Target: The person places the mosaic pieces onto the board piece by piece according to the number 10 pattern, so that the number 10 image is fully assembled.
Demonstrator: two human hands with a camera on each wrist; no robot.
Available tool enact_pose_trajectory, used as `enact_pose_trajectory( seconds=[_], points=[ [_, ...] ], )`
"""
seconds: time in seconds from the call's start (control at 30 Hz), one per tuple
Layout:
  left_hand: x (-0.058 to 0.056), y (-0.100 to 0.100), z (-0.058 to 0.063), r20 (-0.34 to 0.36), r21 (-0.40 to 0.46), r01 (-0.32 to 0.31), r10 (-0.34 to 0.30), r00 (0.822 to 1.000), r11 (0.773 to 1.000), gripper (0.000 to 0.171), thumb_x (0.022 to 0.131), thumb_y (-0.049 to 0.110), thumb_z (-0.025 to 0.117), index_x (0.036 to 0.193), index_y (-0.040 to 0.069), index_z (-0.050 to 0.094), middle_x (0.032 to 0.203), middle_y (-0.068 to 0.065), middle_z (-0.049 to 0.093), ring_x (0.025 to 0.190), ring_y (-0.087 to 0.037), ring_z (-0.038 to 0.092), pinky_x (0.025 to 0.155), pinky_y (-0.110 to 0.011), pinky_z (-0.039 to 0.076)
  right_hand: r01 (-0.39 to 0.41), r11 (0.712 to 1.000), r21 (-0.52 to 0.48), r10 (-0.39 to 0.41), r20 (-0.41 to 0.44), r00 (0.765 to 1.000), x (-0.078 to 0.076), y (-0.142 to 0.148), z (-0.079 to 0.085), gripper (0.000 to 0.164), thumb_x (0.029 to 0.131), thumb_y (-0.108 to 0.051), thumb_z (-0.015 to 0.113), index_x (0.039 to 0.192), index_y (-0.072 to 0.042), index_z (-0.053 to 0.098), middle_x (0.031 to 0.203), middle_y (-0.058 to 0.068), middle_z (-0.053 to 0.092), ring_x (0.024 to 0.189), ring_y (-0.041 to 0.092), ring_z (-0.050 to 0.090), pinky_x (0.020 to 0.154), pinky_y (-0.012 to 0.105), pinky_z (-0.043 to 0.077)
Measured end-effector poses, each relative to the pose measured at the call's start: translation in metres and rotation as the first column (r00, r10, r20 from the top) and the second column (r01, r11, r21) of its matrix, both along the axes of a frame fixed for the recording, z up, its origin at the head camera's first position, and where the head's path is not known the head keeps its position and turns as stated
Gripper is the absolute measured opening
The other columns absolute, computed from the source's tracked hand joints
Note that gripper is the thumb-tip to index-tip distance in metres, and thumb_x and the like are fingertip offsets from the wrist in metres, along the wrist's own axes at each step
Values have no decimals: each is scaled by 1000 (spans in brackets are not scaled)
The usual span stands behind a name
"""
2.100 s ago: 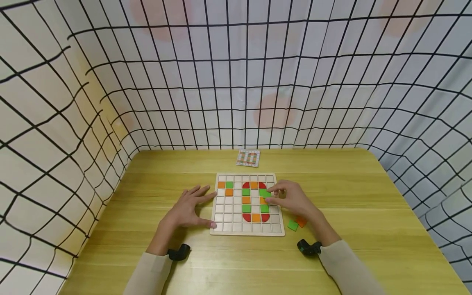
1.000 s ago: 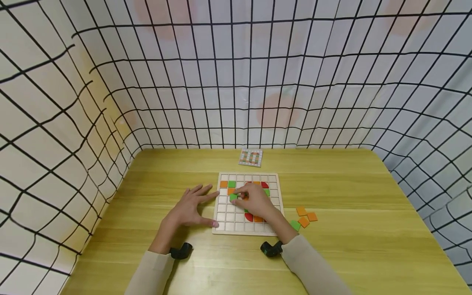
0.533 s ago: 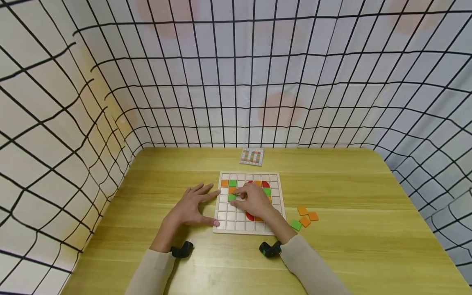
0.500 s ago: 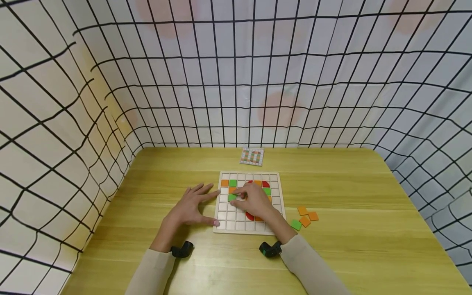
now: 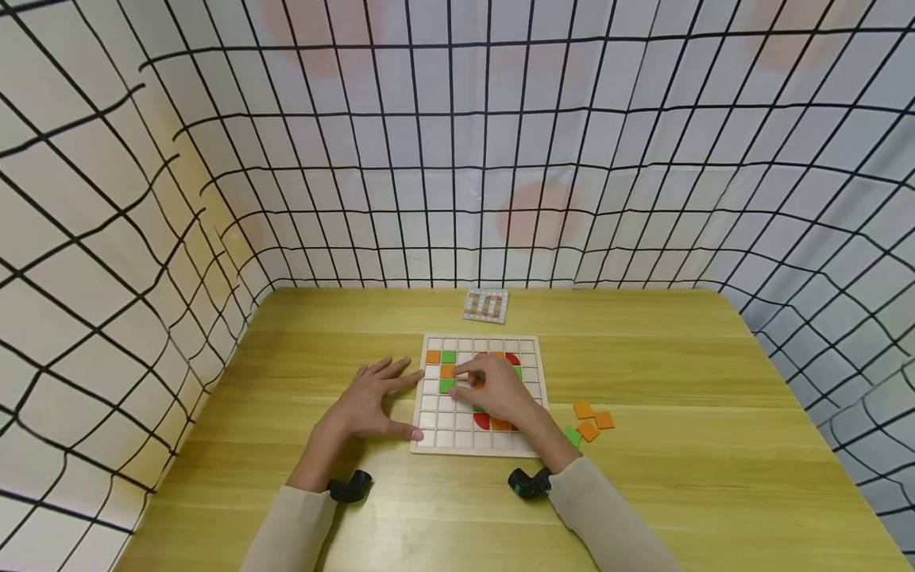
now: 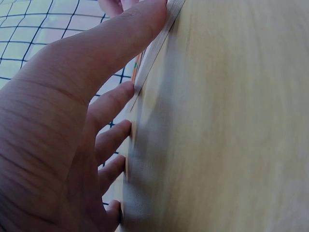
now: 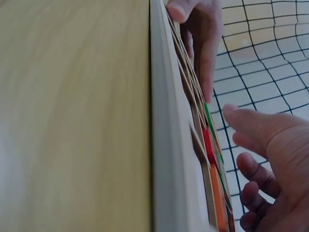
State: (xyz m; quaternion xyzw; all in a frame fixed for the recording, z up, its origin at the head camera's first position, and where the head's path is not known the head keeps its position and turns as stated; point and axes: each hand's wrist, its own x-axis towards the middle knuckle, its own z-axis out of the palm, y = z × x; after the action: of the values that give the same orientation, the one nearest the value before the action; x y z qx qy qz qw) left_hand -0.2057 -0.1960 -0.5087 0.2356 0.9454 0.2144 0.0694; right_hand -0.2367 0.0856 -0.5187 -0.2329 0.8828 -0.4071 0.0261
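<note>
A square pale wooden grid board (image 5: 445, 421) lies on the table, with orange, green and red tiles in its cells. My left hand (image 5: 363, 403) spreads its fingers at the board's left side. Its thumb and index fingertip touch the edge, as the left wrist view also shows. Over the board's middle is my right hand (image 5: 496, 391), its thumb and index finger parted just right of a green tile (image 5: 446, 386). That tile lies in a cell below an orange tile (image 5: 447, 371). In the right wrist view nothing sits between the right fingers. The hand hides part of the coloured pattern.
Right of the board lie several loose orange tiles (image 5: 583, 411) and a green tile (image 5: 573, 435), partly behind the right forearm. A small pattern card (image 5: 485, 306) lies beyond the board. Black-gridded white curtains (image 5: 443, 191) surround the table's back and sides.
My right hand carried a green tile leftward from the board's right side into a cell left of centre, then let it go. My left hand has stayed at the board's left edge.
</note>
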Motion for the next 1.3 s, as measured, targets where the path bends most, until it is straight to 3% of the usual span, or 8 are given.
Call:
enact_pose_trajectory(
  seconds=[0.57,0.8,1.1,1.3],
  points=[
    [0,-1,0,-5,3,5,-5,1000,1000,104,67,73,83,156,33,46,169,-6,31,157,-44,20,123,-73,10,105,993,45,-104,-14,994,5,71,19,32,89,-37,83,114,-17,80,84,-4,60,78,17,49,65,28,39],
    [1,-1,-1,-9,6,3,-3,1000,1000,104,67,73,83,156,32,47,169,-7,31,157,-44,20,123,-73,10,141,988,59,-139,-25,990,11,108,15,31,87,-34,84,112,-16,81,83,-4,59,76,16,48,63,27,38],
    [1,0,-1,-4,11,-2,2,1000,1000,104,67,73,83,155,31,48,169,-8,32,157,-45,21,123,-74,10,184,978,98,-183,-27,983,20,151,10,31,88,-35,84,112,-16,80,86,-4,61,82,18,51,71,30,42],
    [1,0,-2,-6,9,-1,1,1000,1000,104,68,73,82,156,30,48,169,-8,32,157,-45,21,122,-74,10,189,972,138,-189,-13,982,24,178,3,38,88,-44,82,117,-19,79,94,-6,67,89,16,56,80,32,48]
  ],
)
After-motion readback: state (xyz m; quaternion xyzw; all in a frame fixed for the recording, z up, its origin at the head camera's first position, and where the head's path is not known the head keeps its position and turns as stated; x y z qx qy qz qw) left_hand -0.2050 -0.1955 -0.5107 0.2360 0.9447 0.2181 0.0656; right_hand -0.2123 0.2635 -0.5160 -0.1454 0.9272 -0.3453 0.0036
